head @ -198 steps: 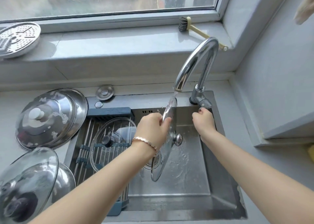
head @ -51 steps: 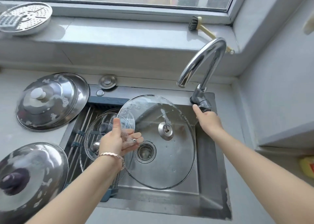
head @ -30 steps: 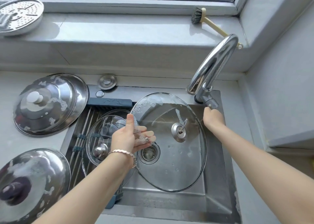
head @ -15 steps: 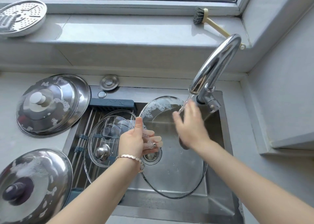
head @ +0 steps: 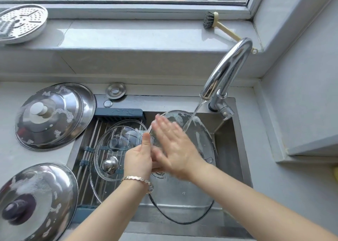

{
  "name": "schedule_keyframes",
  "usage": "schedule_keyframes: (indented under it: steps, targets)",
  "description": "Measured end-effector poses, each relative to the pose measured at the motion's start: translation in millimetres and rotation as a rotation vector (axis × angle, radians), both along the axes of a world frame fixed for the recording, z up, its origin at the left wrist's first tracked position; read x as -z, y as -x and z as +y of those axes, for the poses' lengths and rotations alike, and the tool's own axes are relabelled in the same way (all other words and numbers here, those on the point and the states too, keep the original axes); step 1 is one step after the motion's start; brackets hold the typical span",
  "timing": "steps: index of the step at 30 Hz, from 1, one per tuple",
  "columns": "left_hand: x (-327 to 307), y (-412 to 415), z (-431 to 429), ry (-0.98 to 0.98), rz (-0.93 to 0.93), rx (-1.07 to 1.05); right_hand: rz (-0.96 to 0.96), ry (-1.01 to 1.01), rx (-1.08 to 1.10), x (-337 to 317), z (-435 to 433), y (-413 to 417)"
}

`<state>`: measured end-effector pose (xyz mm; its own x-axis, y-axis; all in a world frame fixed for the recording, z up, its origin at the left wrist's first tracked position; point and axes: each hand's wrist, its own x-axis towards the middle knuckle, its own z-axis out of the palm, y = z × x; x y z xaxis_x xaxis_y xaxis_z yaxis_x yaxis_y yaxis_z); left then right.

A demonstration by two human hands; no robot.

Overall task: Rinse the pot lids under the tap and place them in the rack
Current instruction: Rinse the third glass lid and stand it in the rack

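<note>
While held under the running tap [head: 228,67], large glass lid [head: 184,197]: stood tilted at centre frame over the sink [head: 228,149], with suds along the upper rim.
left hand [head: 139,160]: clasped the lid's left rim, thumb upright on the near face, fingers hidden behind the glass.
right hand [head: 175,149]: lay flat on the lid's near face, fingers straight and slightly spread, blurred, just right of the left thumb.
stream [head: 193,114]: fell from the spout onto the lid's upper right part, just right of the right fingertips.
rack [head: 87,149]: spanned the sink's left part, left of centre frame.
lid edges: reached just below the spout at top; hung near the sink's front wall at bottom, contact impossible to tell; crossed over the rack's right side at left.
open room: showed as a narrow strip of basin between the lid's right rim and the sink's right wall, and as bare bars along the rack's left side.
smaller glass lid [head: 117,144]: lay on the rack, metal knob showing, just left of the left hand.
stacked steel lids [head: 53,114]: rested on the counter [head: 11,155] at middle left, sudsy, right rim near the rack's upper left corner.
dark-knobbed steel lid [head: 36,202]: sat at lower left, foamy, right rim beside the rack's lower left edge.
sill [head: 128,38]: held a brush [head: 219,26] at upper right behind the tap and a perforated disc [head: 20,23] at upper left.
</note>
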<state>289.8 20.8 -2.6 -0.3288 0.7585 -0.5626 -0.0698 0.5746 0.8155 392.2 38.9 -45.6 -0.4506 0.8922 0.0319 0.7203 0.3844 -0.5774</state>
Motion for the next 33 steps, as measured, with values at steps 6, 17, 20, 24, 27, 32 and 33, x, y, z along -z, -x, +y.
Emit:
schedule_keyframes:
  steps: [6,17,20,24,27,32,33]
  targets:
    - [-5.9,-0.4,-1.0,-0.058,-0.051,-0.027,0.021,0.052,0.086,-9.0,0.8,-1.5]
    - [-7.8,1.7,-4.8,-0.074,-0.034,-0.058,0.049,-0.01,0.01,-7.8,2.9,-0.2]
    - [-8.8,4.4,-7.7,-0.068,-0.073,-0.05,0.067,0.306,0.412,21.1,39.3,-28.0]
    - [-10.7,3.7,-11.1,-0.09,-0.083,-0.049,0.122,0.623,0.755,35.4,58.6,-49.0]
    - [-9.0,-2.5,-5.9,-0.067,-0.078,-0.064,0.106,0.338,0.515,13.1,39.2,-17.3]
    - [-4.9,2.4,9.9,-0.034,0.09,-0.115,0.085,-0.164,0.065,-6.6,-24.0,26.2]
    - [-6.0,5.3,11.5,-0.036,0.057,-0.131,0.076,-0.221,0.011,2.4,-35.6,21.1]
